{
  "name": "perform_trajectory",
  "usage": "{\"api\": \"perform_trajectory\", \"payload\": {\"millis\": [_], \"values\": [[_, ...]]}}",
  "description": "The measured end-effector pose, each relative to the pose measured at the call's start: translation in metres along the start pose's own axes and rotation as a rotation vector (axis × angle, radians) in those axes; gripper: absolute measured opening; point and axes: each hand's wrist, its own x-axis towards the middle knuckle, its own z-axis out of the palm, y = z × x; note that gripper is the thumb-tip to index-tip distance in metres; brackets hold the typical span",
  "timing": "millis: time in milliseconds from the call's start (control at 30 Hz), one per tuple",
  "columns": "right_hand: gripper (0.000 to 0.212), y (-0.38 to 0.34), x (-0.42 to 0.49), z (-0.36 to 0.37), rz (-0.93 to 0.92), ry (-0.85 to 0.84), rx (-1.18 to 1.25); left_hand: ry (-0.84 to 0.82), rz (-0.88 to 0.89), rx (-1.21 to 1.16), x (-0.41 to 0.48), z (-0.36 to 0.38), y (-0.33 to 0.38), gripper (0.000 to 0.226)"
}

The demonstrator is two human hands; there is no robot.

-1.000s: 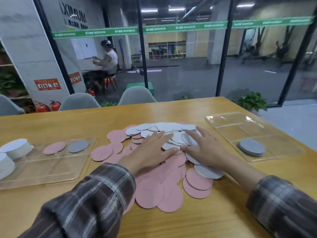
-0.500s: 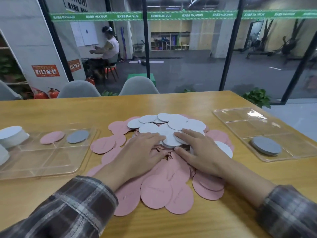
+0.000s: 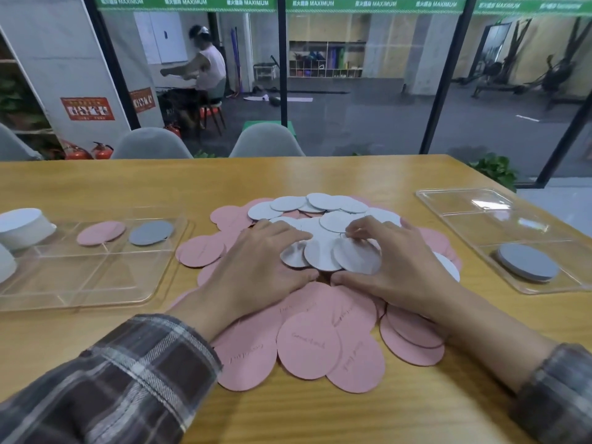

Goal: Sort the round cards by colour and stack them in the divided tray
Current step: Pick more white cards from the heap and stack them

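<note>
Obs.: the round cards [image 3: 307,344] lie in one loose, overlapping heap at the middle of the tabletop [image 3: 320,418], with pink ones spread near and at the sides and pale white-grey ones [image 3: 323,203] piled toward the far side. The left hand [image 3: 259,261] lies flat on the heap, fingers nearly straight and gripping nothing. The right hand [image 3: 394,267] is arched, its bent fingertips [image 3: 358,231] on a small fan of pale cards [image 3: 339,259] tilted up between the two hands. I cannot tell whether its thumb pinches them or only props their near edge. A clear divided tray [image 3: 96,293] to the left holds one pink card [image 3: 101,232] and one grey card [image 3: 151,232] in adjoining far compartments. A second clear tray [image 3: 474,195] to the right holds a low grey stack [image 3: 527,261] in its near compartment. Judgement: the cards look thin, light, fairly stiff and smooth, so they should slide over each other readily, and a flat one would be awkward to lift straight off the tabletop. It seems best to rake a few together, tip up an edge, then take the rim between thumb and fingers. Writing: the pink faces carry faint cursive script, too slanted to read. The green band [image 3: 185,1] across the far glass repeats "MAXIMUM". The red notices [image 3: 87,108] on the far left wall are illegible.
</note>
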Motion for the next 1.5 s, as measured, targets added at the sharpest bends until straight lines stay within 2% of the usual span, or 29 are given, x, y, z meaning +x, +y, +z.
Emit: {"api": "perform_trajectory", "payload": {"millis": [167, 333, 533, 700, 833, 967, 1033, 1167, 1300, 1367, 1433, 1500], "values": [[0.082, -0.004, -0.002, 0.0, -0.008, -0.001, 0.103, 0.008, 0.203, -0.026, -0.001, 0.007, 0.009, 0.054], [0.086, -0.009, -0.004, -0.001, -0.03, -0.009, 0.167, 0.115, 0.314, 0.011, 0.0, 0.01, 0.015, 0.025], [0.092, -0.004, -0.004, 0.003, -0.05, -0.031, 0.172, 0.106, 0.296, -0.053, -0.003, 0.008, 0.015, 0.021], [0.075, 0.003, -0.005, -0.002, -0.092, 0.0, 0.19, 0.145, 0.309, -0.032, -0.004, 0.003, 0.016, 0.021], [0.081, 0.004, -0.004, -0.003, -0.083, -0.043, 0.148, 0.106, 0.313, -0.017, -0.003, 0.005, 0.013, 0.016], [0.084, 0.006, -0.003, -0.001, -0.05, -0.008, 0.182, 0.034, 0.16, -0.132, -0.003, 0.007, 0.006, 0.019], [0.079, 0.005, -0.003, -0.002, -0.039, -0.006, 0.197, -0.024, 0.047, -0.199, -0.003, 0.007, 0.006, 0.01], [0.07, 0.0, -0.004, -0.004, -0.004, -0.002, 0.239, -0.065, -0.027, -0.152, -0.002, 0.006, 0.012, 0.005], [0.051, -0.001, -0.005, -0.008, 0.04, 0.038, 0.236, -0.038, -0.065, -0.242, -0.001, 0.006, 0.013, 0.013], [0.049, -0.002, -0.005, -0.01, 0.075, 0.059, 0.247, 0.0, -0.104, -0.293, 0.0, 0.003, 0.016, 0.017], [0.049, -0.003, -0.004, -0.014, 0.138, 0.089, 0.248, 0.028, -0.141, -0.323, 0.001, -0.001, 0.018, 0.016], [0.037, -0.005, -0.005, -0.019, 0.177, 0.121, 0.253, 0.052, -0.19, -0.391, 0.001, -0.006, 0.018, 0.013]]}}
